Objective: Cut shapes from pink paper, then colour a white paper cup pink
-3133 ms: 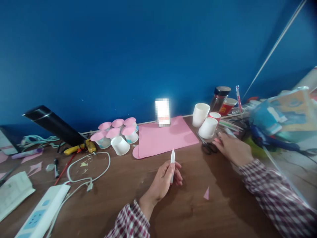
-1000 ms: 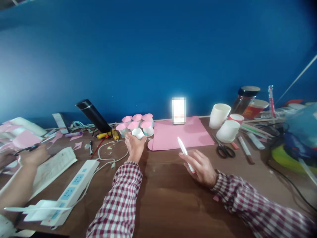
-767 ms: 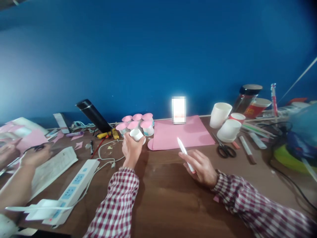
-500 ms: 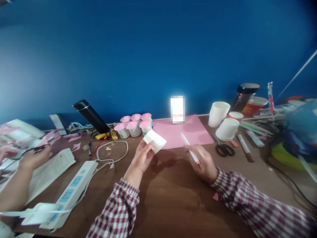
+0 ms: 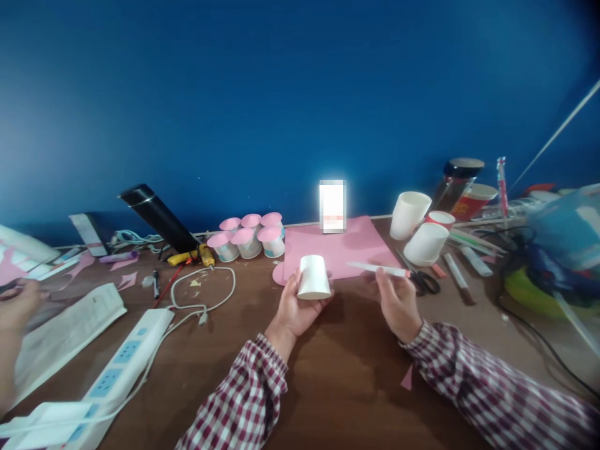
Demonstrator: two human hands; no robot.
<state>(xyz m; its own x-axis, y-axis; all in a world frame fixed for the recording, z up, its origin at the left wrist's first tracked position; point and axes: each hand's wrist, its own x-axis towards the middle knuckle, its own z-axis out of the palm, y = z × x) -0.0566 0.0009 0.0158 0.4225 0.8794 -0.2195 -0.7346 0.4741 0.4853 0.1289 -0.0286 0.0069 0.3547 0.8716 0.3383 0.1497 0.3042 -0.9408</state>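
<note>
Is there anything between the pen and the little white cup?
No, nothing visible. The left hand holds the white cup upside down; the right hand holds the pen, tip aimed at it across open air.

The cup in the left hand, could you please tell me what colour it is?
White; the cup shows plainly in the head view, held upside down by the left hand.

Both plaid-sleeved forearms reach forward — the left hand [image 5: 295, 306] cupped palm-up with fingers curled closed, the right hand [image 5: 398, 303] pinching thumb against forefinger.
</note>
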